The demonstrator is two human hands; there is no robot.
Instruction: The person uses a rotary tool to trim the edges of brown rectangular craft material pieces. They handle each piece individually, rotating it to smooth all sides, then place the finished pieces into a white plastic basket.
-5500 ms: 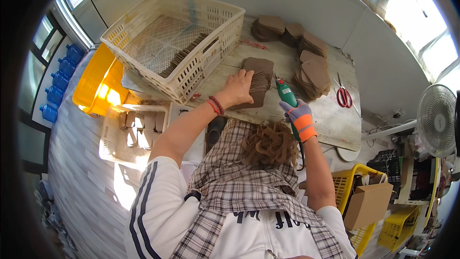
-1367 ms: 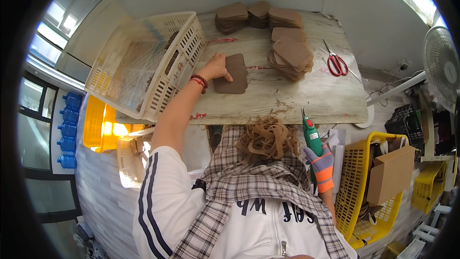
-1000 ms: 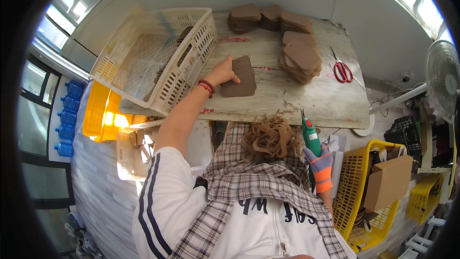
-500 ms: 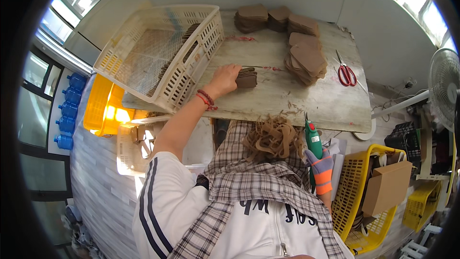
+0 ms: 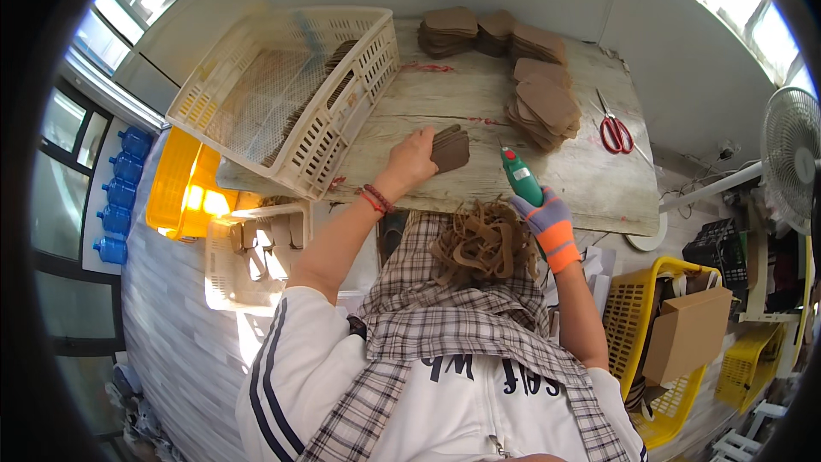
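My left hand (image 5: 412,156) grips a small stack of brown cut-out pieces (image 5: 450,149) on the worn wooden tabletop (image 5: 479,103). My right hand (image 5: 544,209), in a purple and orange glove, holds a green hand tool (image 5: 518,174) with its tip pointing at the table just right of that stack. A tangle of tan strips (image 5: 482,241) lies in my lap below the table edge.
A large cream plastic basket (image 5: 291,90) sits on the table's left with brown pieces inside. More stacks of brown pieces (image 5: 540,101) and red-handled scissors (image 5: 614,130) lie at the back right. Yellow crates (image 5: 657,351) and a fan (image 5: 791,158) stand to the right.
My right hand has risen from beside my lap up to the table edge with the green tool. My left hand has pulled the brown stack closer and gripped it.
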